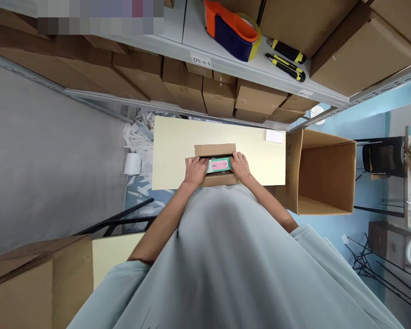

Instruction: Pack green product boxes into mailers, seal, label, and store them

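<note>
A small cardboard box (215, 150) lies with its flaps spread on the pale yellow tabletop, close against my body. Inside it is a flat green-and-white package (219, 165) with a pink panel. My left hand (196, 170) is closed at the left end of the package, its fingers bent down inside the box's edge. At the opposite end, my right hand (240, 165) has its fingers curled over the package's right end. The fingertips of both hands are partly hidden in the box opening.
A shelf of cardboard boxes (219, 93) runs behind the table (174, 137). An orange-and-blue tape dispenser (231, 32) and two utility knives (286, 59) lie on it. A large open carton (325, 176) stands right; a white card (274, 136) lies on the tabletop.
</note>
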The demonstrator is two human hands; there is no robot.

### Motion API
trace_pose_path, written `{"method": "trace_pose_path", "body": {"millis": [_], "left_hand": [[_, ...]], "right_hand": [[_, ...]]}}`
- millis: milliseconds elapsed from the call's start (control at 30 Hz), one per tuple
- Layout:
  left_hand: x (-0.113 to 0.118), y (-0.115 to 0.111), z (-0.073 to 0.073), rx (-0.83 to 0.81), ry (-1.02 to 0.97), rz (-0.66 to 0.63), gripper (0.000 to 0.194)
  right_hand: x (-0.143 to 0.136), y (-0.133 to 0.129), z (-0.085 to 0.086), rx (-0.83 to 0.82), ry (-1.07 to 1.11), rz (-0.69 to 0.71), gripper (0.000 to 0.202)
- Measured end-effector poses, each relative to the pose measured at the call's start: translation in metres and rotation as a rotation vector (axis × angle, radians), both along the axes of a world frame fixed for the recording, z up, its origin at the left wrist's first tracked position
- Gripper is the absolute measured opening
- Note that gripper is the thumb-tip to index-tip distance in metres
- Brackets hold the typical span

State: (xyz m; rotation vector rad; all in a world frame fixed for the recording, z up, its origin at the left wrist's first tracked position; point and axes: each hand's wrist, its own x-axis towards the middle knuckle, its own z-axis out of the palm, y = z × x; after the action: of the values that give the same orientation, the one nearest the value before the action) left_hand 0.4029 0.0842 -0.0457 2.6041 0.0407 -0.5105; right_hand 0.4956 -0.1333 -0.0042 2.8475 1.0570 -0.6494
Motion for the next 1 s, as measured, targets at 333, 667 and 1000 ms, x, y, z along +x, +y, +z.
{"method": "trace_pose_path", "body": {"millis": [333,667,1000], "left_hand": [[-0.029,0.004,0.014,-0.060,-0.123,0.313,0.053],[-0.049,-0.030,-0.002,-0.099,0.057,0.746,0.055],[-0.100,-0.031,0.004,-0.137,-0.013,0.814,0.055]], "right_hand": [[-0.011,-0.038,0.018,0.160,0.029,-0.197,0.043],[-0.035,-0.041,-0.010,0.081,0.141,-0.376,0.047],[-0.052,-0.029,-0.007,0.149,0.040,-0.289,0.040]]}}
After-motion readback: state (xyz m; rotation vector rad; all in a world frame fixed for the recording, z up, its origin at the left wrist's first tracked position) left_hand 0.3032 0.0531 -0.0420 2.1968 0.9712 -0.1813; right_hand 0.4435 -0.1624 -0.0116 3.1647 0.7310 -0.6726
